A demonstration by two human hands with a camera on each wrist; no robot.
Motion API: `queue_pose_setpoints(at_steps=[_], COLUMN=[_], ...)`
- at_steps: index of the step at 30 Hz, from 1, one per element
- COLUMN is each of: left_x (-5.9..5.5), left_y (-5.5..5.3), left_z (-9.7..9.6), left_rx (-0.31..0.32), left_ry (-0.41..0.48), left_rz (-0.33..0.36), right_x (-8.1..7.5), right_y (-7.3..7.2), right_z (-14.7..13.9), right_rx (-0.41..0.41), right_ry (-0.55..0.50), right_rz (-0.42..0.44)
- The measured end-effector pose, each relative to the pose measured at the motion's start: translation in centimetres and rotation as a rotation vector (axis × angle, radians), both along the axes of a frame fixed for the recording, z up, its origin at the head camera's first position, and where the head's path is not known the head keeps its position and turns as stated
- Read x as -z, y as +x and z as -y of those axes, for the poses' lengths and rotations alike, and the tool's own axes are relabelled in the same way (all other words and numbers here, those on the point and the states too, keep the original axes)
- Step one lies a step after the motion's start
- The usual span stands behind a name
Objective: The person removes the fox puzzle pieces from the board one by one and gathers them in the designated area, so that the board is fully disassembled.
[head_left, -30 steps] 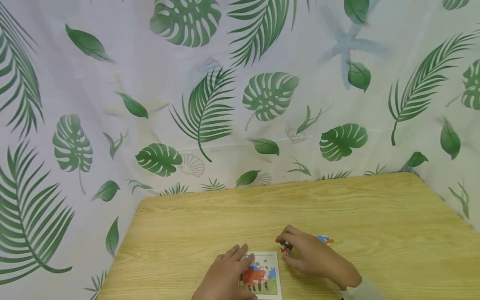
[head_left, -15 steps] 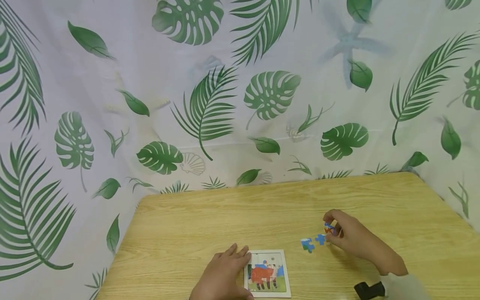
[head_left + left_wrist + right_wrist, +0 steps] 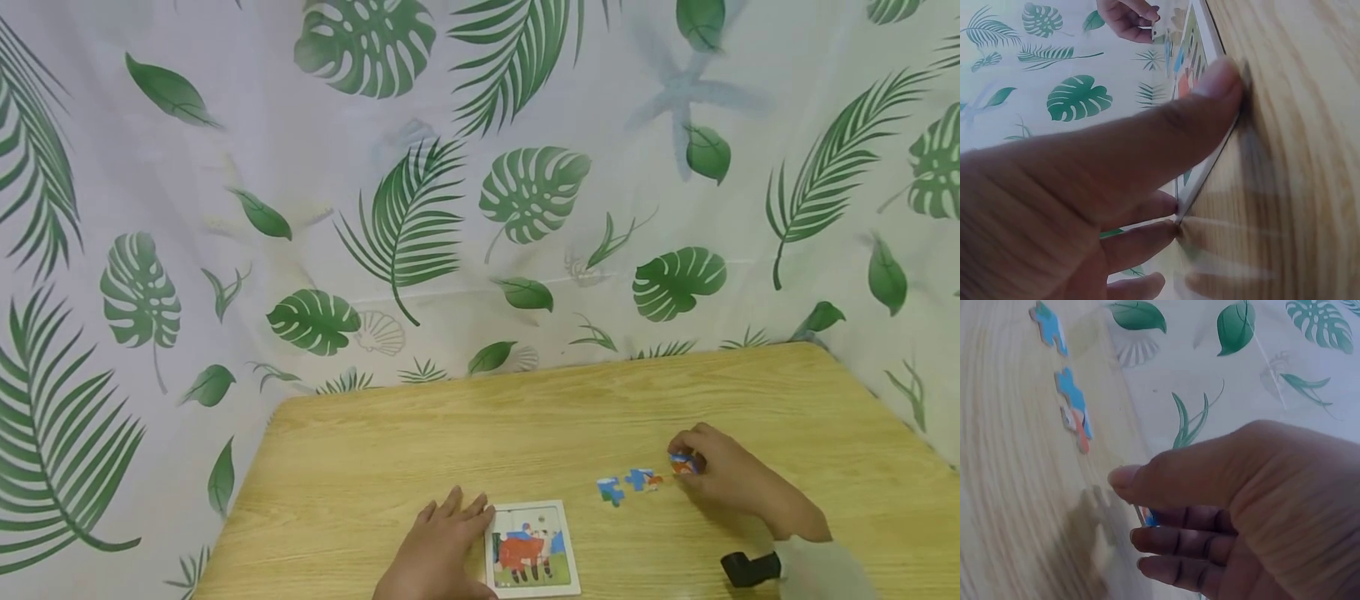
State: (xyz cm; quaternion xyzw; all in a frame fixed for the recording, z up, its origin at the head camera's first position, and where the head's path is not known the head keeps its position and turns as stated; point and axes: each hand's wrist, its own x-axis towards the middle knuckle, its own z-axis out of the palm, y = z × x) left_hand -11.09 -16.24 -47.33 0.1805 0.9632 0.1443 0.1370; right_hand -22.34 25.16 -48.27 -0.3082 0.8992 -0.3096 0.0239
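Note:
My left hand (image 3: 442, 554) rests with its fingers spread at the left side of a small framed jigsaw puzzle (image 3: 531, 562), which shows a reddish animal. In the left wrist view the thumb (image 3: 1219, 81) touches the puzzle's white border and the fingertips meet its edge farther along. Off to the right, my right hand (image 3: 723, 475) pinches a blue and orange jigsaw piece (image 3: 682, 463) between thumb and fingers, low over the table; the fingers cover most of it. Two loose jigsaw pieces lie beside that hand, a blue and green one (image 3: 611, 490) and a blue and orange one (image 3: 642, 479).
Both hands work on a wood-grain table (image 3: 420, 442). A white cloth (image 3: 450, 350) printed with green leaves hangs behind and at the sides. A black strap mount (image 3: 750, 570) sits at the right wrist, by a light sleeve.
My right hand has moved right, away from the framed puzzle, with a piece in its fingers. The blue and green piece now lies on the table. My left hand stays by the puzzle.

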Motion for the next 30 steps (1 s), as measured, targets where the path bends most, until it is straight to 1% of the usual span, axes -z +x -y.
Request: queue_pose_setpoints(at_steps=[4,9,16,19,26,30], left_x=[-0.18,-0.26,-0.09,0.05,0.02,0.01], left_y=[-0.06,-0.03,0.0,0.04,0.06,0.06], left_z=[-0.04,-0.14,-0.39,-0.43,-0.24,-0.13], left_rx=[-0.001,-0.008,-0.012,-0.007,-0.014,-0.016], left_ry=[0.005,0.017,0.017,0.025,0.031,0.035], left_rz=[-0.001,0.001,-0.005,-0.018,-0.044,-0.029], right_x=[0.32,0.54,0.75,0.79,0.58,0.23], right_y=[-0.13,-0.29,-0.13,-0.07,-0.1,0.02], right_z=[-0.33,-0.46,-0.25,-0.26,-0.32,-0.07], right_rx=[-0.003,-0.03,-0.01,-0.004,-0.003,0.01], right_ry=[0.007,0.011,0.027,0.021,0.017,0.037], right_rz=[-0.024,-0.006,0.038,0.039,0.031,0.033])
